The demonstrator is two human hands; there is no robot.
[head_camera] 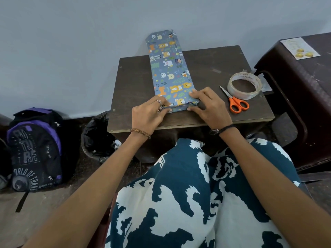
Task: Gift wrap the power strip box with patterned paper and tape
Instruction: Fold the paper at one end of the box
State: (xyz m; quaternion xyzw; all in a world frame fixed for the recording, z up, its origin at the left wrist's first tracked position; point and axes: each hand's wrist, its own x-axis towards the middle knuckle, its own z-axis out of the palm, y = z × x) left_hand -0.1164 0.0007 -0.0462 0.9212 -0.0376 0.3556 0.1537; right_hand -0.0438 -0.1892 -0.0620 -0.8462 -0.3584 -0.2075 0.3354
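A long box wrapped in blue animal-patterned paper (pixel 169 68) lies lengthwise on the small dark table (pixel 136 86), its far end overhanging the back edge. My left hand (pixel 148 113) holds the near left corner of the paper, fingers curled over the folded end flap. My right hand (pixel 207 106) pinches the near right corner, thumb under the fold and fingers on top. The box itself is hidden under the paper. A roll of clear tape (pixel 244 85) and orange-handled scissors (pixel 234 101) lie on the table to the right of my right hand.
A dark brown plastic chair (pixel 304 108) with a printed card (pixel 300 48) stands right of the table. A bin with a black liner (pixel 97 138) and a black-and-purple backpack (pixel 35 149) sit on the floor to the left. A pale wall rises behind.
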